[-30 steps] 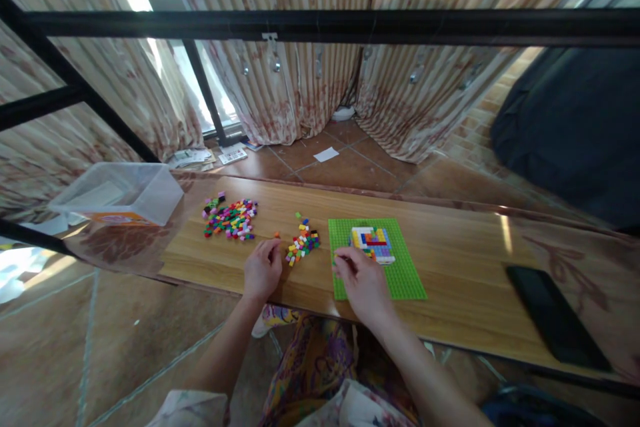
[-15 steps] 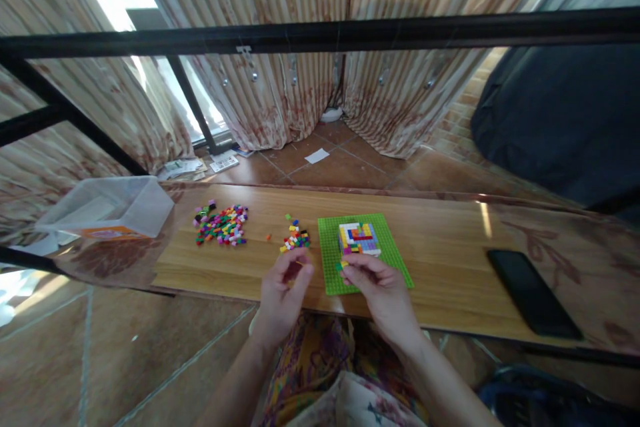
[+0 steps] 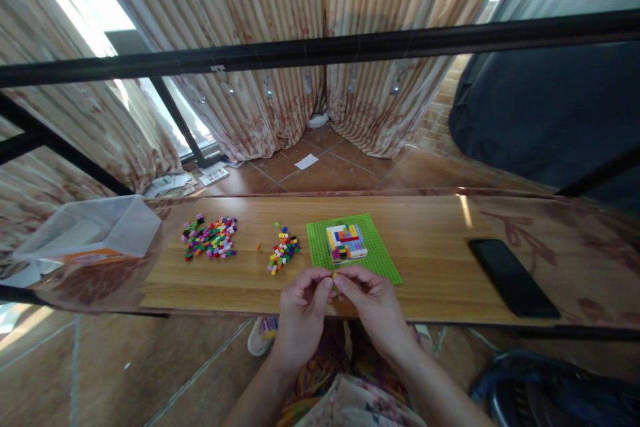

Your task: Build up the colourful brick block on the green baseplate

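My left hand (image 3: pixel 305 310) and my right hand (image 3: pixel 374 303) meet at the near edge of the green baseplate (image 3: pixel 383 267). Thumbs and fingers of both are pinched together around small toy bricks (image 3: pixel 335 275). A bit of yellow and green shows between the fingertips; the rest is hidden by them. Just beyond, a low block built of many-coloured bricks (image 3: pixel 347 241) stands on the baseplate, with white, yellow, red and blue pieces on top. Left of the plate lies a small group of loose bricks (image 3: pixel 284 250).
A larger heap of loose bricks (image 3: pixel 213 237) lies farther left on the wooden board (image 3: pixel 425 227). Past it stands a clear plastic box (image 3: pixel 100 230). A black phone (image 3: pixel 513 278) rests at the right. A dark metal rail (image 3: pixel 300 53) crosses behind the board.
My left hand has moved right to join my right hand, which has come slightly down off the built block. The fingertips now meet at the bricks. The camera view has shifted slightly.
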`<state>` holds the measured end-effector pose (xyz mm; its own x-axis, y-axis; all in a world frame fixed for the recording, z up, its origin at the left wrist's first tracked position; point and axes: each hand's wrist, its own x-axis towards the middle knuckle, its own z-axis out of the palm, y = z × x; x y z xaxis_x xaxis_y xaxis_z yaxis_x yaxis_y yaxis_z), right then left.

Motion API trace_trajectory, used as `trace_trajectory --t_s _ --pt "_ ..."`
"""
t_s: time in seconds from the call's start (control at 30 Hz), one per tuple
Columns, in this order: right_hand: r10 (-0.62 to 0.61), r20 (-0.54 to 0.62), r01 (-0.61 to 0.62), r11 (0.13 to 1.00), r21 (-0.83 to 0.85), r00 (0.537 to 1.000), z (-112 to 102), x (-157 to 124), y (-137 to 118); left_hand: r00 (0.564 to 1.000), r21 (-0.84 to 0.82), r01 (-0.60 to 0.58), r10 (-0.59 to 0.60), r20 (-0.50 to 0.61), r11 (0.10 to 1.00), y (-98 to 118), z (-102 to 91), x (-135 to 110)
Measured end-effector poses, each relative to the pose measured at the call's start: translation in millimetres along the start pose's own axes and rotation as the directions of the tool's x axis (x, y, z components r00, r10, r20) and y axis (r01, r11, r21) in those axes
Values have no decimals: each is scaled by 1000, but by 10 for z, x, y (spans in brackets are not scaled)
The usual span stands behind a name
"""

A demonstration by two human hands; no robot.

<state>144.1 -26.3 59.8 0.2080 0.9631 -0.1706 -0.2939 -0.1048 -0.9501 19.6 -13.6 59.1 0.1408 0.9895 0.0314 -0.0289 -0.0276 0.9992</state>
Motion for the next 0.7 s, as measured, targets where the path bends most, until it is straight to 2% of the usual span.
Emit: trace_trajectory --t_s 0.13,0.3,0.37,0.43,0.5,0.53,0.63,0.7 --pt "-3 9 4 999 -40 1000 -43 -14 11 999 22 6 -6 34 1000 12 22 27" --pt "21 -39 -19 999 32 999 -116 51 65 998 29 44 -45 47 999 -23 -25 56" --pt "-19 -119 15 999 -35 993 -181 175 97 999 42 48 -48 -2 998 -88 -106 86" --pt "-113 -195 74 977 -199 974 -259 350 120 993 59 37 -30 -113 998 -180 -234 138" --pt "-245 -202 146 902 -407 948 -325 536 132 968 84 22 0 -250 996 -284 -403 207" --pt "-301 -180 169 837 -521 936 -347 619 134 954 101 19 12 -301 995 -336 -497 243" --pt "-428 -100 178 563 -807 898 -351 788 140 907 167 36 38 -419 985 -479 -788 330" --pt "-478 -52 158 389 -908 877 -320 833 149 893 234 80 35 -449 969 -559 -962 359"
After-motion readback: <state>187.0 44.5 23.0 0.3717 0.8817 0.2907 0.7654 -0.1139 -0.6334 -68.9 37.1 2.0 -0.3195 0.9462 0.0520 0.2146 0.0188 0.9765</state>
